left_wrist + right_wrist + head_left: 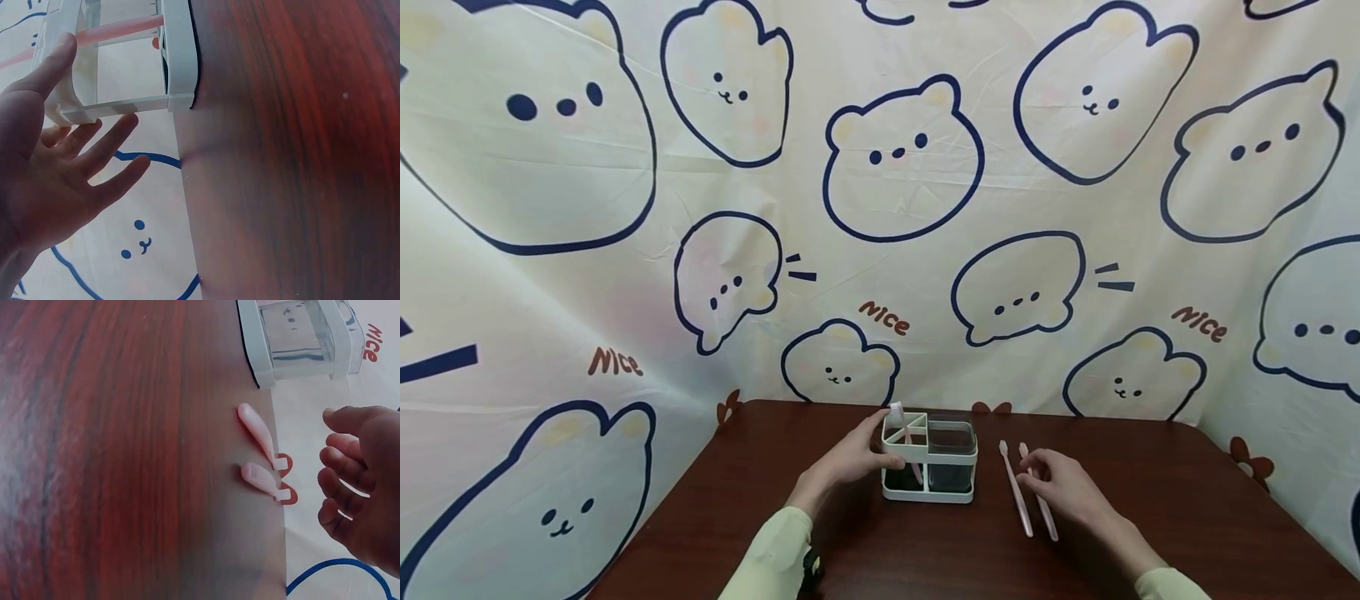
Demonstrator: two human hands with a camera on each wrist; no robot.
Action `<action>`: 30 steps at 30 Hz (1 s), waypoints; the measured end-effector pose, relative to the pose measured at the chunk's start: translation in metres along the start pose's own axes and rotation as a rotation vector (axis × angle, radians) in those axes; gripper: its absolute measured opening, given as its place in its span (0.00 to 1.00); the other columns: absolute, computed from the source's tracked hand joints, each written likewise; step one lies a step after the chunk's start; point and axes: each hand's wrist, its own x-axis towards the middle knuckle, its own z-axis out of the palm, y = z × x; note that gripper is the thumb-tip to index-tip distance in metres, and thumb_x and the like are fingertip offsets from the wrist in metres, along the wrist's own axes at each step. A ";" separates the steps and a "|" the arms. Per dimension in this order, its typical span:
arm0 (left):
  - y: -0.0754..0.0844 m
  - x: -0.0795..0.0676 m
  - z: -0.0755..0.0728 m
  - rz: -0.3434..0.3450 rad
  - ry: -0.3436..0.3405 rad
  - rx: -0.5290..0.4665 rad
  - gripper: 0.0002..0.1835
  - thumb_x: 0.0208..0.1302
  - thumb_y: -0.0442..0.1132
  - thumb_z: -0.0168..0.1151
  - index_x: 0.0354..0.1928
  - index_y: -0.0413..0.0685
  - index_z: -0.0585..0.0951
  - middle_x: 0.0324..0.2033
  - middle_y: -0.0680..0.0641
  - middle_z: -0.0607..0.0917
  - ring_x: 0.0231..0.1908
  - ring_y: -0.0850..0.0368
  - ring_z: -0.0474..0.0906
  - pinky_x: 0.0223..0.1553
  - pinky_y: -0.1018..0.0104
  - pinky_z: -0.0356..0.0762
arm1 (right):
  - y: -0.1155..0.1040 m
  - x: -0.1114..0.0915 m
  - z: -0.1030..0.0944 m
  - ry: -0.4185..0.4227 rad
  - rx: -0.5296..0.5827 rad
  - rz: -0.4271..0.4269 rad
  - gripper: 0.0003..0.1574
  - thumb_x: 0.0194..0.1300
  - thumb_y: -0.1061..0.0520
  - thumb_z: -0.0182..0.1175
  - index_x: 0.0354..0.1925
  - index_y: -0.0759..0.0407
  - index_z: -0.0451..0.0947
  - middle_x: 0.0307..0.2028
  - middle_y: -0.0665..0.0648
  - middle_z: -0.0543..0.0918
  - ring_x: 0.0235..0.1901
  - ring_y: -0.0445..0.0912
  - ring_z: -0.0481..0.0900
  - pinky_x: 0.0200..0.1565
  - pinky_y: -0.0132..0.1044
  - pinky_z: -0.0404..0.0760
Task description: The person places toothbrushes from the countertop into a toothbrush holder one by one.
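Note:
A white toothbrush holder (951,459) with a clear cup in its right half stands on the table. One pink toothbrush (907,433) leans inside the left part, its white head poking out at the top. My left hand (841,463) holds the holder's left side, thumb at the front and fingers along the side and back, as the left wrist view shows on the white frame (181,56). Two pink toothbrushes (1017,493) lie side by side to the right. Over the farther-right toothbrush (1047,515) hovers my right hand (1063,483), fingers loosely bent, holding nothing.
The dark brown wooden table (760,500) ends at a pale cloth backdrop (917,275) printed with bear outlines. A dark band (811,569) sits at the left wrist.

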 end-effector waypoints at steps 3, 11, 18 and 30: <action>0.000 0.001 0.000 0.010 0.006 0.014 0.49 0.58 0.51 0.73 0.77 0.53 0.56 0.70 0.39 0.65 0.60 0.45 0.70 0.66 0.36 0.64 | 0.003 -0.001 0.000 -0.023 0.016 0.003 0.12 0.65 0.55 0.66 0.45 0.58 0.82 0.29 0.50 0.75 0.29 0.41 0.70 0.30 0.32 0.69; 0.000 0.000 0.002 0.010 0.007 0.002 0.49 0.57 0.50 0.73 0.76 0.53 0.57 0.70 0.40 0.65 0.60 0.44 0.70 0.66 0.37 0.65 | 0.011 -0.002 0.002 -0.071 0.054 0.039 0.14 0.65 0.56 0.66 0.48 0.60 0.81 0.29 0.51 0.75 0.29 0.43 0.71 0.29 0.33 0.69; 0.000 0.000 0.003 -0.003 0.009 0.007 0.49 0.57 0.50 0.73 0.77 0.53 0.56 0.71 0.40 0.64 0.62 0.43 0.68 0.67 0.35 0.63 | 0.015 -0.003 0.002 -0.090 0.076 0.043 0.17 0.63 0.56 0.67 0.49 0.62 0.80 0.30 0.52 0.74 0.28 0.42 0.71 0.29 0.32 0.69; -0.002 0.002 0.001 0.005 0.008 0.005 0.49 0.57 0.49 0.74 0.76 0.53 0.57 0.71 0.39 0.64 0.63 0.39 0.66 0.67 0.33 0.60 | 0.018 0.002 0.001 -0.112 0.036 0.090 0.21 0.61 0.56 0.69 0.49 0.65 0.78 0.28 0.53 0.74 0.26 0.45 0.69 0.27 0.35 0.67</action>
